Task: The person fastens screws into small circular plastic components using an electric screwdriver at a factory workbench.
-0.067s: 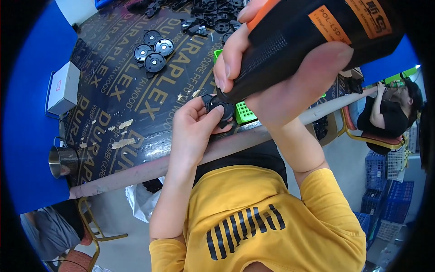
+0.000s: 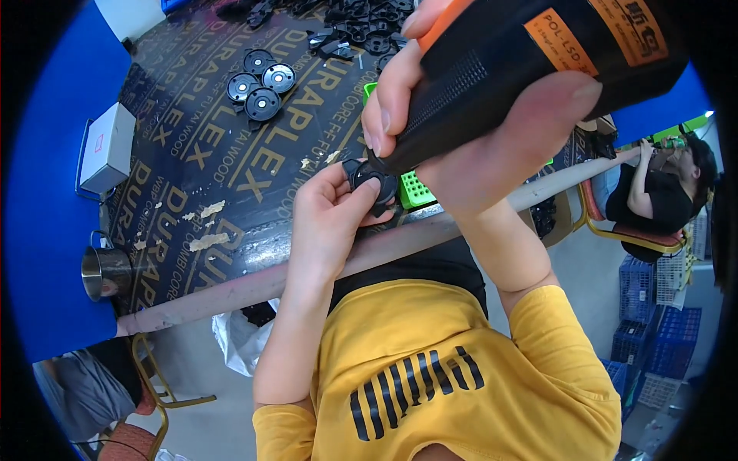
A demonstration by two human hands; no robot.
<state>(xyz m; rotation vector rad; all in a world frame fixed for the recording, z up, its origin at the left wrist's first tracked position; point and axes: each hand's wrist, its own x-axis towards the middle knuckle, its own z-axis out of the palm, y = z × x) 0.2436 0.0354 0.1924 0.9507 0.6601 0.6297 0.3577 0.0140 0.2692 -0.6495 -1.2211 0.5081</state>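
We count 2 working hands: 1 left hand (image 2: pixel 327 209), 1 right hand (image 2: pixel 492 161). 1 black-and-orange power tool (image 2: pixel 500 81), 1 black round part (image 2: pixel 387 187) between fingers. 4 black discs (image 2: pixel 265 98) clustered, 1 metal cup (image 2: pixel 106 273), 1 white box (image 2: pixel 108 150), 1 worktable (image 2: pixel 181 180). We see 2 other people: 1 at right (image 2: pixel 665 188), 1 cropped at left (image 2: pixel 96 392). 2 gold-framed chairs (image 2: pixel 653 235). Heaped black parts (image 2: pixel 357 29), stacked crates (image 2: pixel 642 292): we can't count those.

Matt black tool casing (image 2: pixel 492 100), shiny metal cup (image 2: pixel 111 273), probably plastic held disc (image 2: pixel 390 187)
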